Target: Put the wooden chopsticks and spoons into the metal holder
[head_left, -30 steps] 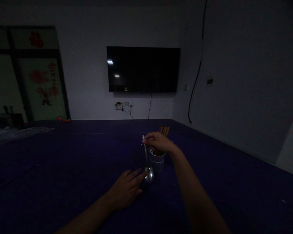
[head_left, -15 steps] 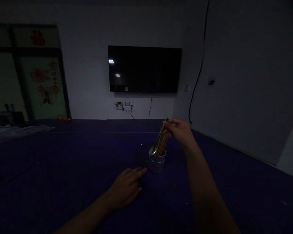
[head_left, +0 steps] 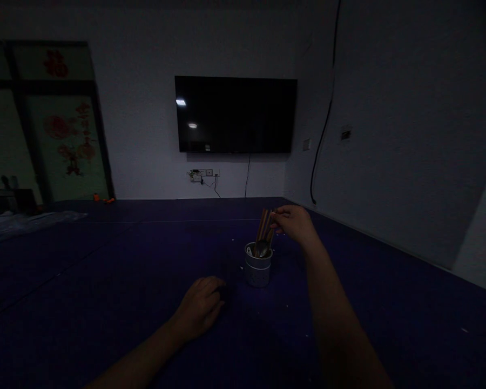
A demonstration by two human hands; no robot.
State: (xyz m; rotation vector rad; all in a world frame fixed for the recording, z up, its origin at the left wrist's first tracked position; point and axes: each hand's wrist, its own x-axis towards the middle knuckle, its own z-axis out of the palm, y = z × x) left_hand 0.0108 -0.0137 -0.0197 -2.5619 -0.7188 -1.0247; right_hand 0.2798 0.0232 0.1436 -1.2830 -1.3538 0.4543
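A small white cup [head_left: 257, 271] stands on the dark blue surface [head_left: 105, 281] and holds wooden chopsticks [head_left: 263, 222] and a metal spoon [head_left: 261, 247]. My right hand [head_left: 292, 221] is pinched on the top of the spoon's handle just above the cup, with the spoon's bowl at the cup's rim. My left hand [head_left: 200, 305] rests on the surface left of the cup with its fingers curled under; whether it holds anything is hidden. The room is very dim.
A black television [head_left: 235, 114] hangs on the far wall above a socket with cables [head_left: 204, 174]. A cable [head_left: 322, 124] runs down the right wall. Dark-framed panels with red paper cuttings [head_left: 65, 135] stand at left, with clear plastic sheeting [head_left: 20, 220] below them.
My right hand lifted the spoon from the surface beside the cup, swung it over the cup and lowered it among the chopsticks. My left hand curled its fingers and drew back slightly.
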